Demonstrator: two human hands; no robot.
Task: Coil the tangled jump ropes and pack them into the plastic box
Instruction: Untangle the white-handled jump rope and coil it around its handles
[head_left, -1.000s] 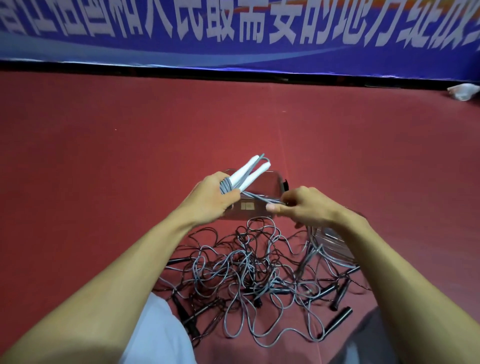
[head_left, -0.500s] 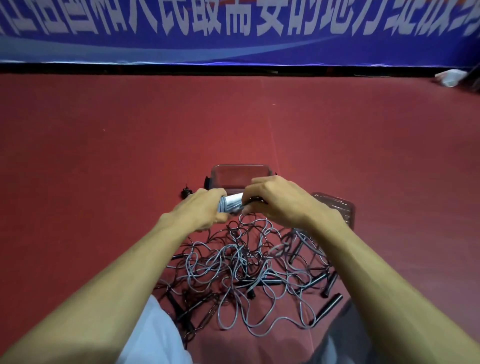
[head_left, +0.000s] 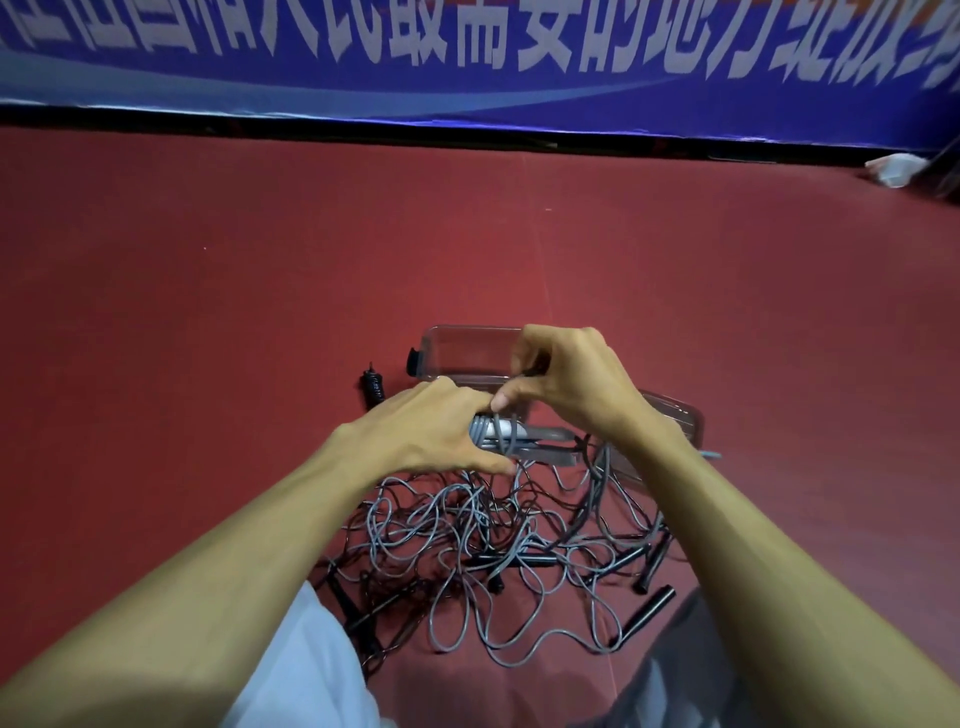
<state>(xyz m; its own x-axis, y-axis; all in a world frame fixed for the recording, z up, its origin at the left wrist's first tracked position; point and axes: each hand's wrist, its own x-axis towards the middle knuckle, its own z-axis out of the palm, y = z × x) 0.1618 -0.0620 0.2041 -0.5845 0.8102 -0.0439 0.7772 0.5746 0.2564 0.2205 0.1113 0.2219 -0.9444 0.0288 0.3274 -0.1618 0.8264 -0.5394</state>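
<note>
My left hand (head_left: 434, 434) grips a coiled grey jump rope with white handles (head_left: 501, 435), held level above the floor. My right hand (head_left: 569, 379) pinches the grey cord end just above that bundle, with a loop of it running down around the coil. Behind both hands stands the clear plastic box (head_left: 457, 351), open on top; my right hand hides its right side. Below the hands lies a tangled heap of grey ropes (head_left: 488, 540) with black handles (head_left: 647, 613) on the red floor.
A clear lid (head_left: 680, 415) lies right of the box, partly under my right forearm. One loose black handle (head_left: 374, 387) sits left of the box. A blue banner (head_left: 467, 57) runs along the far wall, with a white object (head_left: 893, 169) at its right foot.
The white-handled bundle came down from an upward tilt to lie level. My right hand moved in from the right, closed over it, then lifted above it with the cord end.
</note>
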